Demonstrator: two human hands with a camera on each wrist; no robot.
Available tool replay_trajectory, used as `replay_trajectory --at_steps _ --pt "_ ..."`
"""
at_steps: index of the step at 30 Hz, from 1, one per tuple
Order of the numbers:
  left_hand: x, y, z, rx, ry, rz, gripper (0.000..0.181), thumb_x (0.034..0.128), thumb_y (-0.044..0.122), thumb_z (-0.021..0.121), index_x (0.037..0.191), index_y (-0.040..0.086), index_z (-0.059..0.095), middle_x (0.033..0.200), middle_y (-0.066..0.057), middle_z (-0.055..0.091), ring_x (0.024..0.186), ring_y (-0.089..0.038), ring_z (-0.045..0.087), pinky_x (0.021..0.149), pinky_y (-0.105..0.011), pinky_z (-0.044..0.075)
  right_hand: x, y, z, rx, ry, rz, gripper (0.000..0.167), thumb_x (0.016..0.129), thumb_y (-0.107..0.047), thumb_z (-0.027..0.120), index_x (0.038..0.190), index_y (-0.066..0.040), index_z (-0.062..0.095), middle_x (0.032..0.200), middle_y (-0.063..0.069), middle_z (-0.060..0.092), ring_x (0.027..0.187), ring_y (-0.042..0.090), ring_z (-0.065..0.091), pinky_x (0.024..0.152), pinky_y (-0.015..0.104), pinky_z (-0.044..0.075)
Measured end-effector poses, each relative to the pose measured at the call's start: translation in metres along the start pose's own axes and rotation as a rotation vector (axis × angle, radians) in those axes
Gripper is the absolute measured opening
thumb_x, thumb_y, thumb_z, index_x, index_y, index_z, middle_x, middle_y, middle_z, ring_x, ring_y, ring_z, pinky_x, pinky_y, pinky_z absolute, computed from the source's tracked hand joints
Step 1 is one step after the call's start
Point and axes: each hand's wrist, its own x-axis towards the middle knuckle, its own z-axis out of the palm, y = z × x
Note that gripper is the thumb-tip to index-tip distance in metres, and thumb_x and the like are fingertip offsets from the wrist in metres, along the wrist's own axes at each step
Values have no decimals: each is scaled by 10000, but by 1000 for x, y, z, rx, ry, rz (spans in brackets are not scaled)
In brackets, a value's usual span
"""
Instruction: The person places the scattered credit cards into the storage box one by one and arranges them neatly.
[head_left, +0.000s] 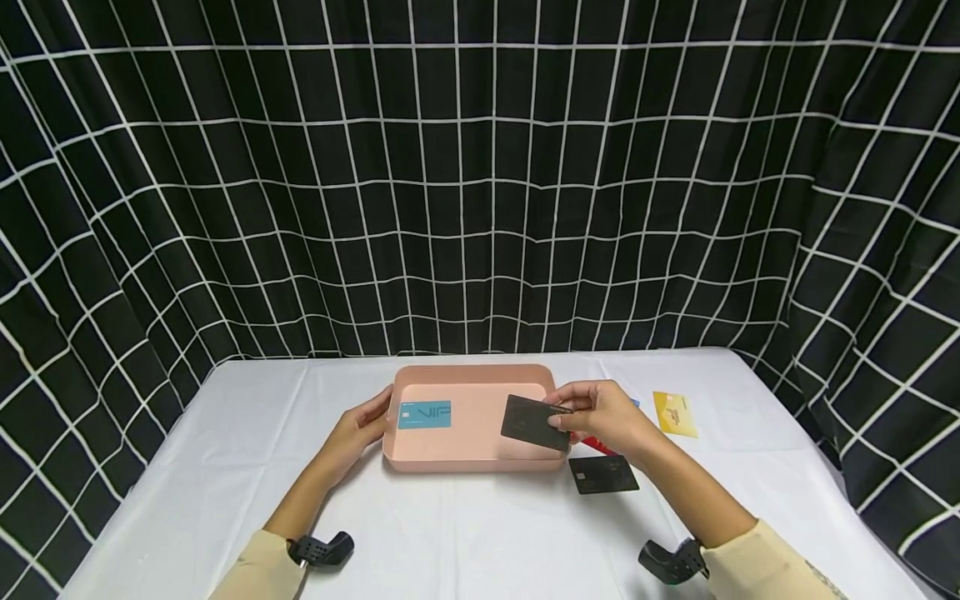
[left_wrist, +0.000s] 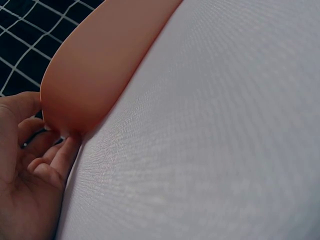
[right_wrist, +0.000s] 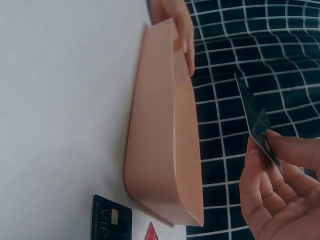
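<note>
My left hand (head_left: 367, 425) holds the left end of a shallow pink tray (head_left: 465, 465), its fingers against the outer wall (left_wrist: 95, 85). Inside the tray, at its left, lies a blue VIP card (head_left: 425, 415). Over the tray's right part, my right hand (head_left: 603, 417) pinches a black card (head_left: 528, 421) between thumb and fingers. In the right wrist view this black card (right_wrist: 252, 112) is tilted, nearly edge-on. Below the right hand, a second black card (head_left: 603, 474) lies on the table, beside a red card (head_left: 598, 446) partly covered by the hand.
A yellow card (head_left: 675, 414) lies on the white tablecloth (head_left: 480, 533), to the right of the right hand. A bit of something blue (head_left: 635, 402) shows behind that hand. Black curtain (head_left: 480, 208) with a white grid stands behind the table and along both sides.
</note>
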Motion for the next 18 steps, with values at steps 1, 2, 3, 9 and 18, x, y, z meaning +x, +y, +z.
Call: replay_trajectory --at_steps 1,2,3,9,18 --pt "0 0 0 0 -3 1 595 1051 125 557 1580 20 308 1620 -183 311 1486 -309 325 1107 -273 421 2 0 0 -5 7 3 320 889 -57 767 1175 58 684 905 106 747 738 166 685 694 330 616" --pt "1 1 0 -1 -1 -2 595 1049 128 561 1580 24 312 1620 -177 314 1486 -305 327 1105 -273 422 3 0 0 -12 14 6 315 890 -59 766 1174 53 687 900 100 748 737 166 683 693 324 613" --pt "1 1 0 0 -2 -2 595 1050 130 561 1580 26 312 1621 -176 312 1488 -305 324 1106 -274 422 4 0 0 -17 20 9 312 890 -58 766 1172 51 690 894 97 747 736 165 679 690 317 610" --pt "0 3 1 9 6 -11 596 1049 143 565 1583 43 317 1623 -164 316 1488 -297 325 1115 -296 417 12 -2 0 -23 34 7 305 887 -47 768 1166 57 699 878 92 746 754 152 683 687 323 624" --pt "0 2 2 30 19 -26 590 1053 140 554 1585 49 316 1623 -156 324 1482 -297 341 1116 -325 422 30 -3 4 -13 26 29 273 895 -23 749 1153 57 708 901 107 750 705 149 674 674 346 625"
